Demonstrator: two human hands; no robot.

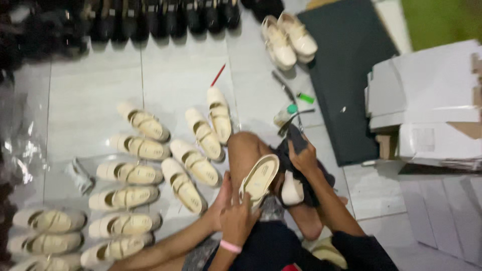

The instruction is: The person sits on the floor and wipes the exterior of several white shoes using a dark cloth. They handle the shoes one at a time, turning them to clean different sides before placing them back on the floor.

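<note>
Left hand (236,216) grasps a cream shoe (259,178) resting on the raised knee (244,148). Right hand (303,156) clutches a dark cloth (296,145) just beside the shoe. Rows of matching cream shoes (131,173) lie on the tiled floor (175,75).

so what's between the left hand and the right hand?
In the head view, a cream shoe held upright on the person's knee. The left hand grips its lower end; the right hand holds a dark cloth.
</note>
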